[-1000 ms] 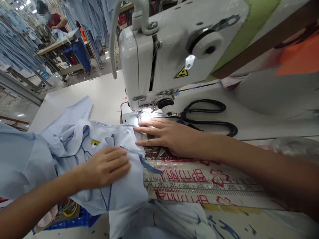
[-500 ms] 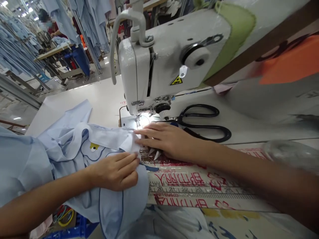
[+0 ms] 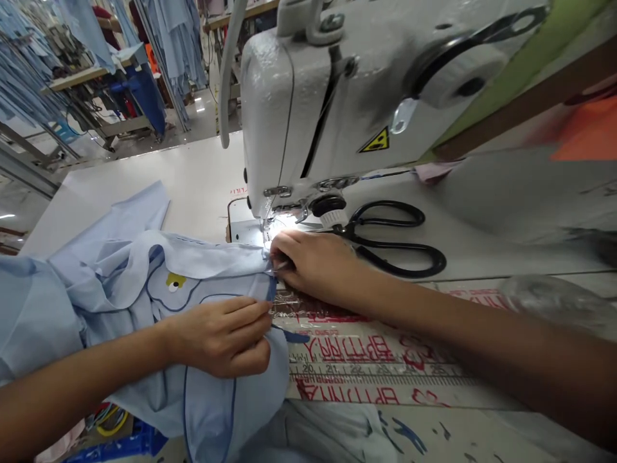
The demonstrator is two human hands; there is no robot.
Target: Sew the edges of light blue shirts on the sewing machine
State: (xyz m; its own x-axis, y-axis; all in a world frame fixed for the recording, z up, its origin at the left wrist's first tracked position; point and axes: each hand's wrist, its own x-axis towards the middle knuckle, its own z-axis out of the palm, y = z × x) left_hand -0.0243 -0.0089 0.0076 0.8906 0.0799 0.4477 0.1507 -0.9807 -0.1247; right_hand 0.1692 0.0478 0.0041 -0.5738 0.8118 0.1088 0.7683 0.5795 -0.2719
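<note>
A light blue garment [image 3: 226, 258] with dark blue piping and a yellow-and-white eye-like motif lies bunched on the machine bed, its upper edge reaching the needle area. My left hand [image 3: 224, 337] is closed in a pinch on its right edge, below the needle. My right hand [image 3: 318, 263] is curled at the garment's corner, just right of the presser foot. Thread snips [image 3: 283, 265] show partly in its fingers; most of them is hidden by the hand. Above both hands stands the head of a white sewing machine [image 3: 289, 122], its lamp lighting the needle plate.
Large black-handled scissors [image 3: 395, 244] lie behind my right hand. A printed ruler strip [image 3: 366, 372] runs along the table's front edge, with clear plastic [image 3: 554, 299] at right. Pale cloth [image 3: 318, 431] hangs below. Hanging blue garments [image 3: 178, 45] and another worktable stand beyond.
My right hand has gone from outstretched fingers on the cloth to a curled grip beside the presser foot. My left hand keeps its pinch. The view has moved closer to the machine.
</note>
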